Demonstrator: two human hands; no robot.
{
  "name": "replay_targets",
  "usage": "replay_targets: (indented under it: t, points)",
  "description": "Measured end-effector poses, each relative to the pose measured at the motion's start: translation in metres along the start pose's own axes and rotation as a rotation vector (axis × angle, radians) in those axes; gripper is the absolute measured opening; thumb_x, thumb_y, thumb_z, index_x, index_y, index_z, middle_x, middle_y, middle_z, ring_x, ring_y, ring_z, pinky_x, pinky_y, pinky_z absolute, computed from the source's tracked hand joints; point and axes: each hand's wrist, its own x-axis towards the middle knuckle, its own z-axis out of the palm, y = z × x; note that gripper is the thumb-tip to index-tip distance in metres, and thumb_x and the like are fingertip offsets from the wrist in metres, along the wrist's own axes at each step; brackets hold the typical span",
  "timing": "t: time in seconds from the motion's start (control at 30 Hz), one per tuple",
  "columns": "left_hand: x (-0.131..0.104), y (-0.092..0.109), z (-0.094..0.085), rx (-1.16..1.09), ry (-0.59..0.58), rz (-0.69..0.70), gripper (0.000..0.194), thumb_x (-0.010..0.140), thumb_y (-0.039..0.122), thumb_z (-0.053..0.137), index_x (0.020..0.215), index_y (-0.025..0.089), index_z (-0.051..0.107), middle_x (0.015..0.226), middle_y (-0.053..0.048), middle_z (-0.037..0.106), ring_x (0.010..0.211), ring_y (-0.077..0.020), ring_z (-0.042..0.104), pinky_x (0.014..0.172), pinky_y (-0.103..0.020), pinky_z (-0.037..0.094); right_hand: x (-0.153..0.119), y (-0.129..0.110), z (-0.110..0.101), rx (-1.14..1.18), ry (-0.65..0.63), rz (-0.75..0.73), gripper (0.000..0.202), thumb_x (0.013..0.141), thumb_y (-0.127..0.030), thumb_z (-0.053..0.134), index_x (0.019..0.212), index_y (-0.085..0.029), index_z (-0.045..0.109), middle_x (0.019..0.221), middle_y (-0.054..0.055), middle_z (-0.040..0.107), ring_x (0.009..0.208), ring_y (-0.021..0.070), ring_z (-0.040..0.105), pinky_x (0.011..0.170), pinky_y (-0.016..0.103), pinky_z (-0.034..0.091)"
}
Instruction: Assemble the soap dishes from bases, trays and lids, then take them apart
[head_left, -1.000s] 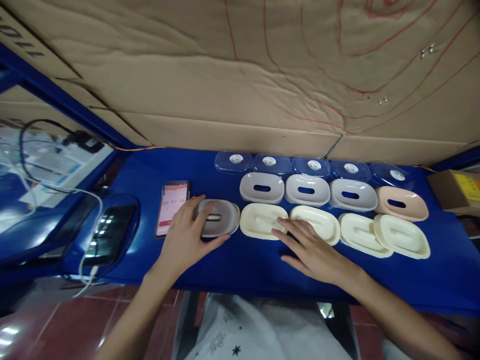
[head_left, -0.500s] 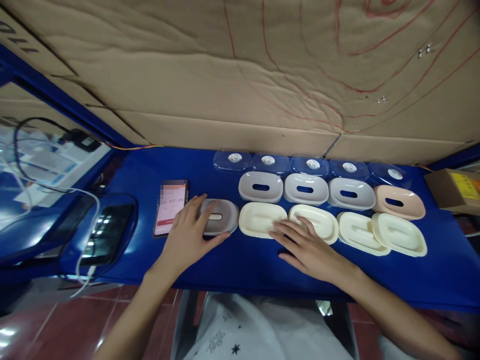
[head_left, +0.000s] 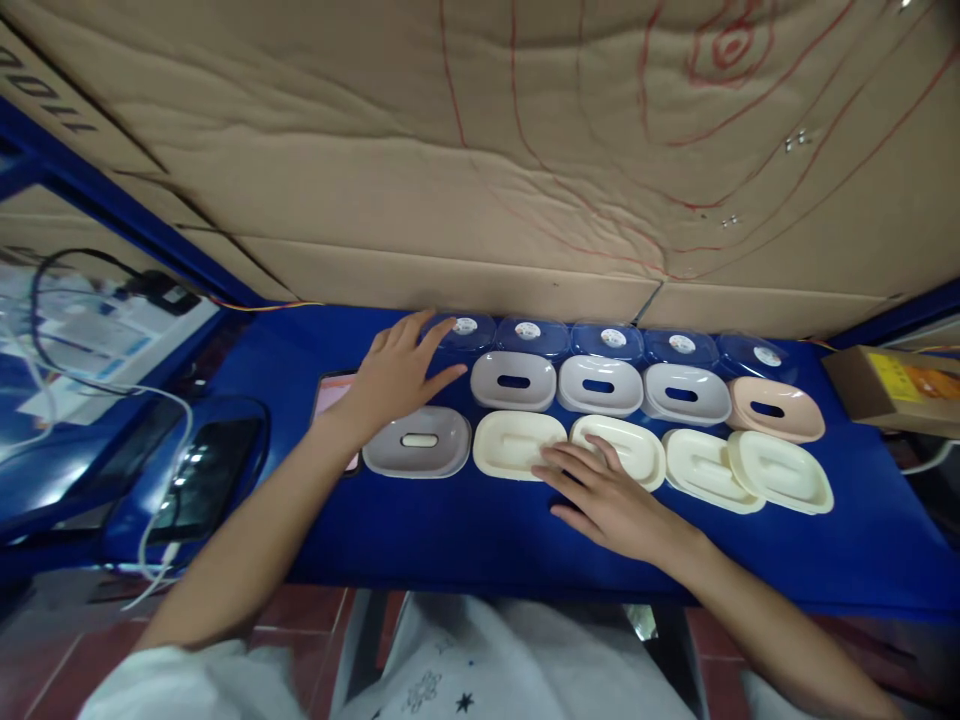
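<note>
My left hand (head_left: 397, 375) reaches over the table with its fingers spread, the fingertips at the leftmost clear lid (head_left: 466, 342). Whether they touch it I cannot tell. Below that hand lies a grey oval soap dish (head_left: 382, 445) with a cream piece showing through its slot. My right hand (head_left: 604, 495) is open, its fingertips over the edges of two cream oval trays (head_left: 502, 445), (head_left: 634, 455). Further right, two more cream trays (head_left: 694, 460), (head_left: 787, 475) overlap. Behind them stand several slotted oval dishes, grey ones (head_left: 514, 398) and one peach (head_left: 799, 408).
Clear lids with round stickers (head_left: 611, 340) line the back of the blue table (head_left: 480, 545), before a cardboard wall (head_left: 337, 200). A phone (head_left: 330, 390) lies partly under my left forearm. Another dark device (head_left: 199, 480) and white cables are at left; a cardboard box (head_left: 862, 385) is at right.
My left hand has left the grey dish and moved away from me to the left end of the lid row. My right hand stays over the cream trays. The view has shifted slightly.
</note>
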Motion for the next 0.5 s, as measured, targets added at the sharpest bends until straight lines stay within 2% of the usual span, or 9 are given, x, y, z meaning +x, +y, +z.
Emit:
replay_targets:
  t: [0.1,0.2,0.33,0.5]
  points:
    - [0.027,-0.007,0.015,0.006,-0.049,0.034,0.073,0.109,0.055,0.051,0.169,0.017,0.034,0.168,-0.026,0.041,0.155,-0.0440,0.042,0.122,-0.062,0.039,0.000,0.001,0.000,0.005,0.009,0.002,0.049,0.111,-0.032,0.054,0.159,-0.024,0.052,0.160,0.014,0.059,0.151,0.0299,0.051,0.128,0.065,0.035]
    - [0.039,-0.016,0.031,-0.004,-0.120,0.041,0.072,0.110,0.054,0.049,0.170,0.017,0.032,0.174,-0.026,0.033,0.162,-0.0428,0.034,0.125,-0.064,0.034,-0.001,0.001,-0.001,0.008,0.007,0.003,0.051,0.110,-0.032,0.055,0.160,-0.023,0.050,0.160,0.015,0.059,0.152,0.0303,0.051,0.127,0.065,0.036]
    - [0.035,-0.020,0.045,-0.022,-0.210,-0.001,0.070,0.110,0.052,0.049,0.171,0.021,0.032,0.179,-0.023,0.024,0.165,-0.0425,0.028,0.127,-0.067,0.031,-0.002,0.001,-0.002,0.022,-0.010,0.008,0.049,0.111,-0.033,0.054,0.159,-0.022,0.051,0.162,0.015,0.057,0.154,0.0303,0.048,0.127,0.066,0.036]
    - [0.017,-0.014,0.039,-0.035,-0.214,-0.037,0.067,0.111,0.052,0.048,0.170,0.024,0.033,0.179,-0.021,0.025,0.165,-0.0428,0.027,0.122,-0.069,0.037,-0.002,0.001,-0.002,0.037,-0.028,0.013,0.048,0.112,-0.032,0.052,0.158,-0.021,0.051,0.164,0.015,0.055,0.155,0.0302,0.047,0.128,0.068,0.035]
